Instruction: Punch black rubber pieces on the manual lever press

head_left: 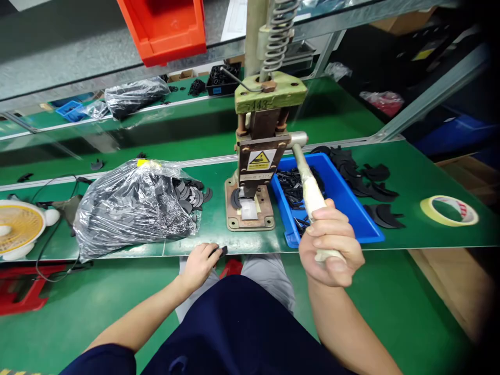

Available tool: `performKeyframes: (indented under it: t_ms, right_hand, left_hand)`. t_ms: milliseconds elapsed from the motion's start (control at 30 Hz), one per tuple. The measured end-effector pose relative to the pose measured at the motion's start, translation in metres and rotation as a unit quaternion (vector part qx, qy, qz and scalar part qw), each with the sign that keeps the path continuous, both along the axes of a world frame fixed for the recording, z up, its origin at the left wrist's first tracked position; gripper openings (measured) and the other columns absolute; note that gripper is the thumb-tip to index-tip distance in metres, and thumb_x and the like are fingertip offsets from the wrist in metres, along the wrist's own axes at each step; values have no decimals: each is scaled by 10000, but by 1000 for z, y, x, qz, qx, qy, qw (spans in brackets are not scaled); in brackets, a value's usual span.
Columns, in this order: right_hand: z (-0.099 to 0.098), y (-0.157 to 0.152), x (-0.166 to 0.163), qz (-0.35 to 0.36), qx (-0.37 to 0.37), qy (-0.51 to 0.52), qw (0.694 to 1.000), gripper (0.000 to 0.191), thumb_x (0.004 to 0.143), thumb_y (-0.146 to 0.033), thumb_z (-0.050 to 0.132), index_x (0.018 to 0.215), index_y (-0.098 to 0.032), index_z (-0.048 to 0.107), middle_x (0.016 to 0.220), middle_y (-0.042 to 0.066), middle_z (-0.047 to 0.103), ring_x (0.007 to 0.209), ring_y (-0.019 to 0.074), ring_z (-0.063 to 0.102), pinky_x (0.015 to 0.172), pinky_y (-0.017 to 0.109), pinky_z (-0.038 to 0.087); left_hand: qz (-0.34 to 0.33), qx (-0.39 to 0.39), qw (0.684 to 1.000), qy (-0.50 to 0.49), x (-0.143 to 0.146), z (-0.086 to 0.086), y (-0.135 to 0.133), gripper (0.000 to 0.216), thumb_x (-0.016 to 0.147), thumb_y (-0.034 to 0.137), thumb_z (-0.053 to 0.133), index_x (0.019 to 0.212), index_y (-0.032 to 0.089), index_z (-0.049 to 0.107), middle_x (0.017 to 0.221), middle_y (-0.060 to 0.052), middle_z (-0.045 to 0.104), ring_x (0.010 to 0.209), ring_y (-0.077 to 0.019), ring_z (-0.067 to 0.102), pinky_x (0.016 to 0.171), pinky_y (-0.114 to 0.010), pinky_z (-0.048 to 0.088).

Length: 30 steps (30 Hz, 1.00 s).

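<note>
Navy shirt closest to camera. Green bench beyond. Hand press stands on it, warning label facing the operator. Clear bag of dark parts on its left, parts showing at the end toward the press. Blue tray of black pieces on its right, under the lever. Right hand wrapped round the lever's pale grip. Left hand off the press, at the bench's front edge, fingers closed on a piece. Curved black part on the press base, left of the tool; can't tell if it's seated. Smallest: dark piece in the left fingers.

Risks, my read: part off-locate during a stroke = bad hit, maybe a crack. Left hand under the tool while the lever's pulled = crushed fingers. Loose pinch = piece dropped. Bag slumping = strays around the base.
</note>
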State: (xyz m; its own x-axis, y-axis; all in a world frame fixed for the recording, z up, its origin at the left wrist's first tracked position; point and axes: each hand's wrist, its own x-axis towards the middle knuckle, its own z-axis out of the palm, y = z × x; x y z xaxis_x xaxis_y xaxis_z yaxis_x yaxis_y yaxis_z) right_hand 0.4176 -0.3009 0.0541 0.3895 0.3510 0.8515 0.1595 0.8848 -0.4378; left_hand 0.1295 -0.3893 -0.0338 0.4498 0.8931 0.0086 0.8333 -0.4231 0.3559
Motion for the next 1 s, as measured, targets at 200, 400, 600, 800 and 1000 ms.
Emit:
performKeyframes:
  t_ms: [200, 400, 600, 800, 1000]
  right_hand:
    - [0, -1, 1, 7, -4, 3, 1000, 219, 809, -365, 462, 683, -249, 598, 663, -11, 619, 815, 203, 644, 998, 543, 491]
    - [-4, -1, 5, 21, -5, -12, 1000, 208, 804, -357, 474, 708, -240, 617, 695, -5, 637, 851, 219, 649, 1017, 569, 470]
    - [-8, 0, 9, 10, -4, -38, 999, 208, 819, -365, 465, 703, -245, 587, 692, -8, 614, 848, 215, 653, 987, 586, 490]
    - [-8, -3, 8, 32, -14, -30, 999, 209, 835, -364, 473, 754, -235, 615, 731, 7, 637, 892, 234, 651, 1040, 626, 472]
    - [-8, -4, 8, 36, -19, -34, 999, 205, 838, -365, 476, 754, -237, 612, 746, 2, 642, 904, 236, 651, 1045, 629, 466]
  left_hand:
    - [221, -83, 934, -270, 6, 36, 38, 163, 892, 317, 607, 922, 195, 712, 925, -78, 704, 884, -213, 693, 839, -346, 580]
    - [373, -258, 752, -479, 49, 71, 141, 288, 685, 224, 852, 751, 139, 585, 689, 10, 643, 597, -92, 627, 571, -192, 560]
    - [371, -287, 770, -433, 88, 67, 191, 273, 713, -6, 757, 615, 121, 536, 552, 48, 552, 407, -34, 503, 451, -153, 490]
    - [372, -308, 779, -400, 92, 61, 200, 348, 737, -52, 673, 540, 140, 459, 473, 64, 466, 394, -39, 480, 475, -166, 510]
    - [362, -337, 765, -413, 91, 63, 200, 315, 746, -60, 636, 554, 134, 480, 505, 58, 488, 401, -39, 492, 481, -179, 533]
